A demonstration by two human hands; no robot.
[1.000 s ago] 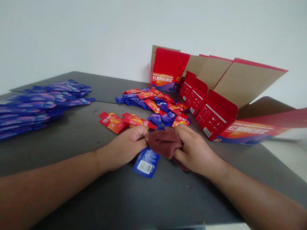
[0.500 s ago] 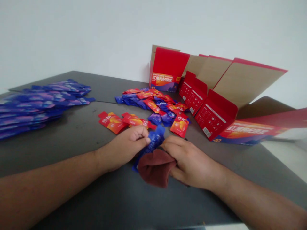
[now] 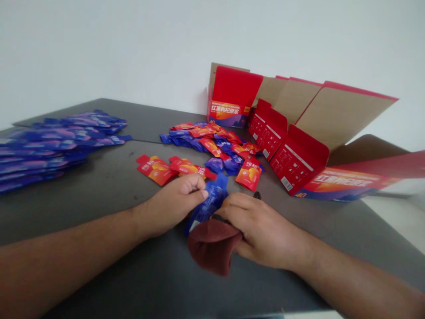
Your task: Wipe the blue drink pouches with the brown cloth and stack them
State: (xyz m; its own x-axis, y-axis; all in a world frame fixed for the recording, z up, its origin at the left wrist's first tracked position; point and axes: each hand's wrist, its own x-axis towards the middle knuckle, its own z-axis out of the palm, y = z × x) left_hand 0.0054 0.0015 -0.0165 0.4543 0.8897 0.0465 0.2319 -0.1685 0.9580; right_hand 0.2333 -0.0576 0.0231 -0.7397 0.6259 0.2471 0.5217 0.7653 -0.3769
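Glossy blue foil sachet (image 3: 212, 204) is leaning at a tilt between the person's two hands, just above the middle of a dark grey table (image 3: 99, 201). Its upper end is rising towards the red sachets, while its lower end is disappearing under a crumpled maroon cloth (image 3: 212, 247). A small white patch is showing near that lower end, but the print on the sachet is too blurred to read.

The left hand (image 3: 174, 204) is curled closed, its fingertips (image 3: 199, 188) right at the sachet's edge; whether they are pinching it is impossible to tell. The right hand (image 3: 262, 232) is closing around the cloth, pressing it against the sachet, and its fingers are hiding part of both. A tiny dark object (image 3: 256, 195) is showing just beyond the right hand, too small to identify.

Loose red and blue sachets (image 3: 212, 144) are heaped ahead, with a long stack of blue sachets (image 3: 56, 144) at the left, running out of view. Red-and-kraft cardboard display boxes (image 3: 292, 128) are standing open at the right, against a white wall (image 3: 49, 53), and the rightmost flap is cut off by the frame.
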